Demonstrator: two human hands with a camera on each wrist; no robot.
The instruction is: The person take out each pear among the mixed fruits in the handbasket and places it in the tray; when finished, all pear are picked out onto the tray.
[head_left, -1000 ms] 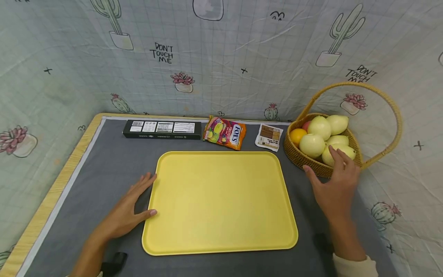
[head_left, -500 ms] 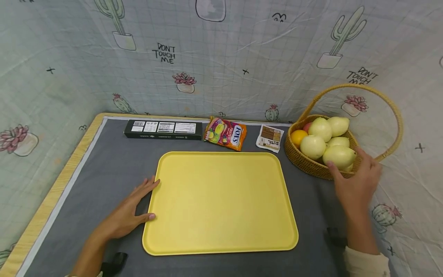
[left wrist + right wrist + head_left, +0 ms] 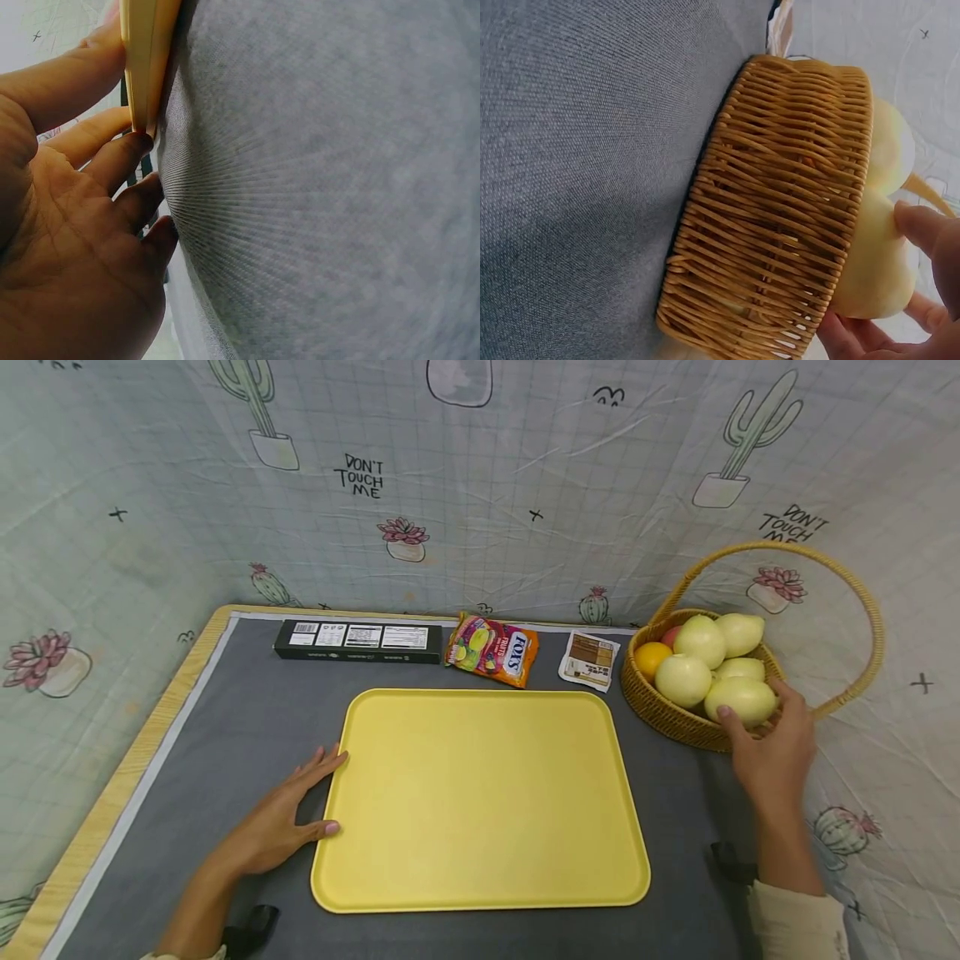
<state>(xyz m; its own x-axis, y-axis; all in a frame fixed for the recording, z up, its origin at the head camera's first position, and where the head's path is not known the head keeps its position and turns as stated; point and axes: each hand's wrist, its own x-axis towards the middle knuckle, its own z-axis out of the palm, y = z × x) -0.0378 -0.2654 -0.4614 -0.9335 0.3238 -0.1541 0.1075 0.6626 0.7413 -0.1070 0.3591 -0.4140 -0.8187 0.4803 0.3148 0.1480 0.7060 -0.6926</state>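
Note:
At the right, my right hand (image 3: 776,752) grips a pale green, pear-shaped fruit (image 3: 741,700) lying at the front of the wicker basket (image 3: 667,718). In the right wrist view the thumb presses this fruit (image 3: 874,262) from above, while the other fingers reach round its end near the rim. More pale green fruits (image 3: 684,681) and an orange (image 3: 651,658) fill the basket. My left hand (image 3: 273,822) rests at the left edge of a yellow tray (image 3: 480,802), its fingers extended. The left wrist view shows thumb and fingertips touching the tray's rim (image 3: 146,67).
Along the back of the grey-covered table lie a long black box (image 3: 358,642), an orange Fox's candy bag (image 3: 492,650) and a small white-and-brown packet (image 3: 589,661). The basket's tall handle (image 3: 873,618) arches up at the right. A cactus-print cloth (image 3: 480,485) hangs behind.
My right hand has moved right and round the front fruit, from over the basket's front edge to gripping it. The left hand stays at the tray's edge, almost unmoved.

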